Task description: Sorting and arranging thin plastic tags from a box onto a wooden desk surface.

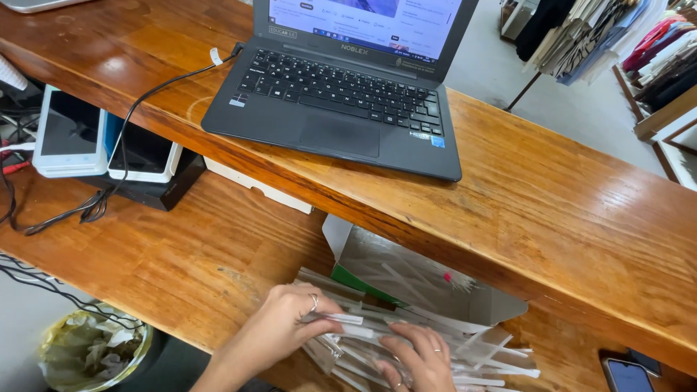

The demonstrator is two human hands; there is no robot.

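On the lower shelf of the wooden counter (552, 189), near the bottom edge of the view, lies a loose pile of clear packets (435, 348) with white strips in them; what the strips are cannot be made out from here. Just behind the pile an open cardboard box (377, 254) lies on its side, more of the same packets showing inside it.

The left hand (279, 323) rests on the left end of the pile, a ring on one finger, and its thumb and forefinger pinch the end of one packet. The right hand (415, 356) lies flat on the middle of the pile, fingers spread and pressing down, gripping nothing.

The packets look very light, thin and slick. The film would probably slide over its neighbours at a slight push, so the heap is likely to fan out or spill toward the shelf edge. Each one seems flexible along its length, with the strip inside lending a little stiffness. A single packet is best taken at one end, as the left hand does now; a bundle would hold better squeezed across the middle, with both hands cupping the sides.

Above, on the counter top, stands an open laptop (341, 94). To the left are two card terminals (94, 138) with cables, and a lined bin (91, 348) sits below.
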